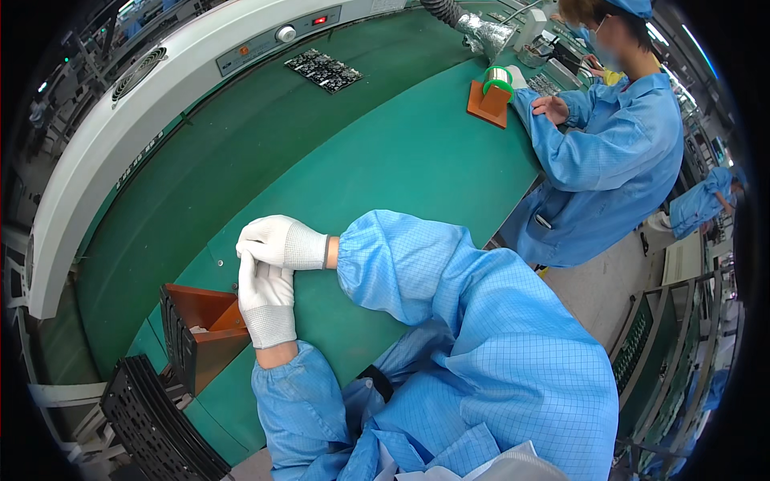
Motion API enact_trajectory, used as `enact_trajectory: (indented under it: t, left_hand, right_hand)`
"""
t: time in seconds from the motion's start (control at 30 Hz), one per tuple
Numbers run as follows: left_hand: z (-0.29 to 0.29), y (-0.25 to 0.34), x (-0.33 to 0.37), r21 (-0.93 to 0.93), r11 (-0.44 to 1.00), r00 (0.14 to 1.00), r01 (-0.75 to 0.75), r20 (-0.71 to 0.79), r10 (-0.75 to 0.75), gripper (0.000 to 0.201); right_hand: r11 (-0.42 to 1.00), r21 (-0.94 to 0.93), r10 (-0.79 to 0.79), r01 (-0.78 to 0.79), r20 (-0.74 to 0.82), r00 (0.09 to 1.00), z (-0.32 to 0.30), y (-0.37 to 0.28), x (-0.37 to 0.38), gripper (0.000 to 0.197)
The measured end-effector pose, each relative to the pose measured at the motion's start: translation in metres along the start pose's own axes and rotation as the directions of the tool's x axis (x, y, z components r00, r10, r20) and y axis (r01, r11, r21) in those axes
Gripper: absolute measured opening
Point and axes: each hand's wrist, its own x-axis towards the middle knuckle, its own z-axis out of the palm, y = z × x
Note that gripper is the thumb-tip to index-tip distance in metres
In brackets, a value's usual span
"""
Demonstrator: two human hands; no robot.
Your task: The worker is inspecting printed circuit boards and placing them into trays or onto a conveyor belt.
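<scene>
My right hand, in a white knit glove, comes in from the right over the green work table. Its fingers are curled and meet the fingertips of my left hand, which is gloved alike and reaches up from below. The fingers of my left hand are pressed together. Anything held between the two hands is hidden by the gloves. Beside my left wrist stands an orange-brown open box with a dark ribbed panel along its left side. Something small and white lies inside it.
Black slotted racks stand at lower left. Beyond the table edge, a populated circuit board lies on the green belt under a white hood. A wire spool sits far right, near a co-worker in blue.
</scene>
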Motion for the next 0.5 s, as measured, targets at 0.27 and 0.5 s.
enact_trajectory:
  t: [0.27, 0.5]
  left_hand:
    - [-0.0032, 0.0033, -0.0013, 0.002, 1.0, 1.0, -0.002, -0.005, 0.002, 0.048]
    - [-0.0021, 0.005, -0.0026, -0.008, 1.0, 1.0, -0.002, -0.006, 0.002, 0.047]
  right_hand:
    - [1.0, 0.004, -0.001, 0.001, -0.005, 1.0, 0.0045, -0.0023, 0.0005, 0.027]
    - [1.0, -0.02, 0.001, -0.001, 0.001, 1.0, 0.0052, -0.0046, 0.0014, 0.028]
